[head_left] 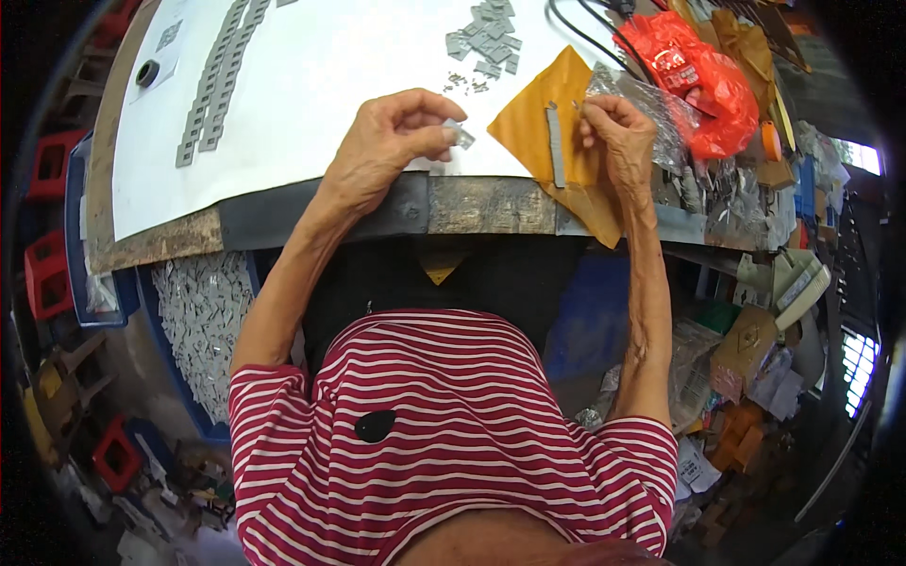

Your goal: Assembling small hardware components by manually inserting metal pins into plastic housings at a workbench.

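Observation:
My left hand (pixel 392 141) is closed in a pinch on a small grey metal plate (pixel 462 136), just above the white sheet (pixel 311 123). My right hand (pixel 618 132) is also pinched, over a brown-yellow paper (pixel 526 113); a tiny thing shows at its fingertips, too small to name. A narrow grey strip (pixel 555 146) lies on that paper, beside the right hand. Beyond both hands is a loose pile of flat grey metal pieces (pixel 486 40), with several tiny bits (pixel 467 84) scattered in front of it.
Overlapping grey plates form long rows (pixel 219 90) at the left, near a black ring (pixel 147 73). A red plastic bag (pixel 698 85), clear plastic wrap and an orange tape roll (pixel 772 141) crowd the right. Below the table's left edge stands a blue bin (pixel 175 363) of grey pieces.

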`<state>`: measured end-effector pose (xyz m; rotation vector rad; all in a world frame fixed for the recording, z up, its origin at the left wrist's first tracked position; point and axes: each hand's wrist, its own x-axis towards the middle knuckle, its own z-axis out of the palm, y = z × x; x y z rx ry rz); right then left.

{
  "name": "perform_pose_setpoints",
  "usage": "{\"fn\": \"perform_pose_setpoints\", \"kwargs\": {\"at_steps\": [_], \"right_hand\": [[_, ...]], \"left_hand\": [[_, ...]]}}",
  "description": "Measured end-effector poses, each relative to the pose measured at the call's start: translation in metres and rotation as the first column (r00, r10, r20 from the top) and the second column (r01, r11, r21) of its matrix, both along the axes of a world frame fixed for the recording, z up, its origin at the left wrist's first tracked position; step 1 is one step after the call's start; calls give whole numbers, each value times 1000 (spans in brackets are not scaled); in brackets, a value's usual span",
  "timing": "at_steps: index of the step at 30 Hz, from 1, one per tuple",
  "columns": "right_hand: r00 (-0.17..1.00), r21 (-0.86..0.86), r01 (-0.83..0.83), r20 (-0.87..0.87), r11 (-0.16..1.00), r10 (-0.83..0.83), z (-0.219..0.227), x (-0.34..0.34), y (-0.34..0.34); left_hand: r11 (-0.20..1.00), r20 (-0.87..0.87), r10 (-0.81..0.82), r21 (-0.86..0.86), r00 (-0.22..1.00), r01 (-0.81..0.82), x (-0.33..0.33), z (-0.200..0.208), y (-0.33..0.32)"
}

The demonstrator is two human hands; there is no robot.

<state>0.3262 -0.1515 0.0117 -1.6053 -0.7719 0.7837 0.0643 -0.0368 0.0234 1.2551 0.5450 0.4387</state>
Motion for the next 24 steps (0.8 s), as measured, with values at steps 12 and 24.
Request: {"fn": "perform_pose_setpoints", "kwargs": {"at_steps": [12,24], "right_hand": [[996,-4,-68,64,998,68,23,-27,1],[945,12,-263,-199,965,261,31,-76,17]], "left_hand": [[997,44,73,-10,996,-73,6,-10,-2],[994,69,104,-17,992,-103,7,-12,-3]]}}
